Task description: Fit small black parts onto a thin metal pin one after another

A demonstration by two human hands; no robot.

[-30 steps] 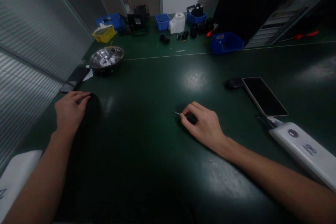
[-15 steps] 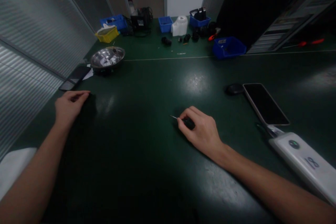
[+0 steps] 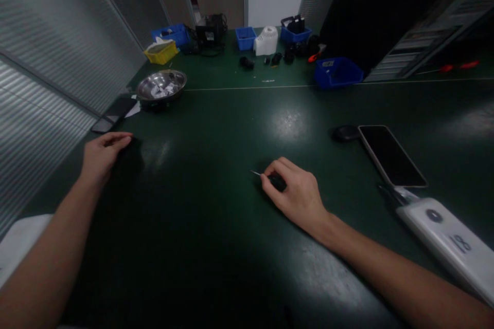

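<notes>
My right hand [image 3: 295, 187] rests on the green table, thumb and index finger closed on a thin metal-tipped tool [image 3: 255, 172]. The bare tip points left, and most of the tool is hidden in the hand, where a dark patch shows under the fingers. Far to the left, my left hand [image 3: 102, 153] lies near the table's edge with thumb and fingers pressed together. Whatever is between them, if anything, cannot be made out. Just beyond that hand are a dark flat object [image 3: 116, 113] and a metal bowl [image 3: 162, 87] containing crumpled white pieces.
On the right lie a black mouse [image 3: 345, 133], a phone [image 3: 391, 155] and a white device [image 3: 450, 241] with a marking. Blue bins [image 3: 337, 73], a yellow bin [image 3: 162, 53], a white vented housing [image 3: 266, 41] and small black parts [image 3: 246, 63] stand at the back.
The view has tilted slightly, so the background sits a little lower. Both hands keep nearly the same place and grip. The green light on the white device no longer shows.
</notes>
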